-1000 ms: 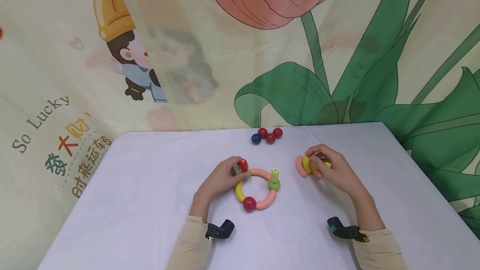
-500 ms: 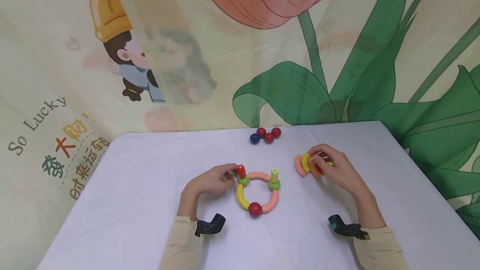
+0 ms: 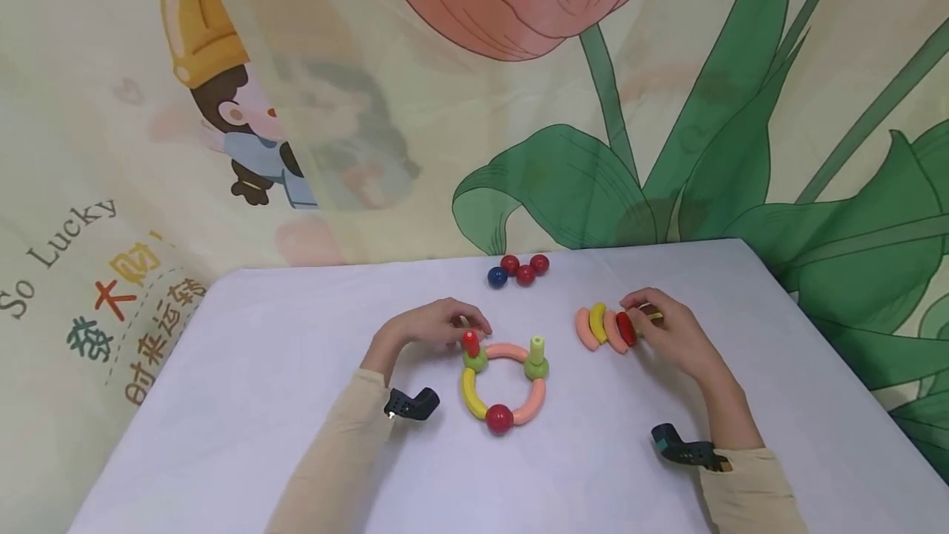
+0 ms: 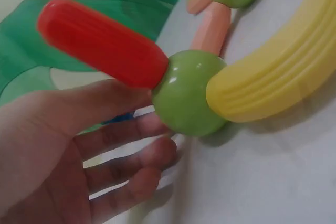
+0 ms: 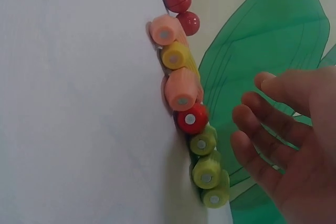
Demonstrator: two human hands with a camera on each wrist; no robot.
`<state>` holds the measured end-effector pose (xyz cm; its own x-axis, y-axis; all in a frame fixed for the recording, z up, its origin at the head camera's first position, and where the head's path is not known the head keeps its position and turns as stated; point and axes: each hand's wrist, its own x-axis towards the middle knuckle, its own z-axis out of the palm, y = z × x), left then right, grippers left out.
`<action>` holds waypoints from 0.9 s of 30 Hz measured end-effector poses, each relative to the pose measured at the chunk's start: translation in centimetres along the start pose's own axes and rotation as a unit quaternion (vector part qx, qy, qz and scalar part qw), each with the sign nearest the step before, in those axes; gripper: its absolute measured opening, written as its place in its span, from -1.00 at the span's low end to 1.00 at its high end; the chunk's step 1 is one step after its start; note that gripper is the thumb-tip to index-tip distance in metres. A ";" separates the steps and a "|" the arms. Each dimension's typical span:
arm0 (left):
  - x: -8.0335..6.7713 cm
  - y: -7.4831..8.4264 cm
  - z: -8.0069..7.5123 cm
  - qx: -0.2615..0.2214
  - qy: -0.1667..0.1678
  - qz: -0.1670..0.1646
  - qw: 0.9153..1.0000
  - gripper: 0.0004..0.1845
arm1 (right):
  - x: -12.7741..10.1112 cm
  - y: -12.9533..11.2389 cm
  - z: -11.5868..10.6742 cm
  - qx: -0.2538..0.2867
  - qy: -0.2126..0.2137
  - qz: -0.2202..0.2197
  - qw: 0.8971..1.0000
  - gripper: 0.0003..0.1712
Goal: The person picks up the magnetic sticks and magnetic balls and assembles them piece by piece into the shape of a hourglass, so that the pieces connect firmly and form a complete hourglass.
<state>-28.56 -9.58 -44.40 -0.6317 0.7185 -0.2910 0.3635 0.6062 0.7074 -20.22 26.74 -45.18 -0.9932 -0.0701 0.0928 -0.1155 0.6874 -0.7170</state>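
Observation:
A toy ring (image 3: pixel 502 386) of yellow and pink arcs joined by balls lies on the white table (image 3: pixel 296 369). A red peg (image 3: pixel 471 343) stands in its green ball (image 3: pixel 475 360); a light green peg (image 3: pixel 537 347) stands in the other. My left hand (image 3: pixel 463 326) hovers just left of the red peg (image 4: pixel 102 43) with relaxed fingers (image 4: pixel 131 150) beside the green ball (image 4: pixel 189 98). My right hand (image 3: pixel 643 313) rests loosely behind a row of curved pieces (image 3: pixel 604 328). In the right wrist view its fingers (image 5: pixel 257 114) spread apart from that row (image 5: pixel 186 114).
Three red balls and a blue one (image 3: pixel 516 269) sit at the table's far edge. A printed cloth backdrop (image 3: pixel 519 105) hangs right behind the table. Bare tabletop lies at left and in front.
My left hand has let go of the red peg and drawn back a little. My right hand has released the curved pieces, which now lie spread in a row.

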 end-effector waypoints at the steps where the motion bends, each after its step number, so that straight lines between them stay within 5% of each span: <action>1: 0.5 0.2 -0.2 0.006 -0.011 0.005 1.000 -0.76 | 0.0 0.1 0.0 -0.004 0.003 0.006 1.000 -0.73; 11: 3.9 1.7 0.5 0.001 -0.103 0.053 0.993 -0.74 | -0.3 1.1 -0.4 -0.036 0.048 0.018 0.998 -0.73; 21: 4.1 1.5 1.0 0.018 -0.084 0.044 0.995 -0.83 | -0.1 2.2 -0.4 -0.071 0.071 0.068 0.993 -0.68; 27: 3.8 1.5 1.0 0.015 -0.065 0.029 0.997 -0.84 | -0.1 2.9 -0.4 -0.070 0.049 0.088 0.992 -0.65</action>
<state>-29.72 -5.55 -45.07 -0.5153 0.7897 -0.3329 0.4178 0.5707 0.7070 -20.44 29.03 -47.04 -0.9910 0.1256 0.0463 0.0691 0.7765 -0.6263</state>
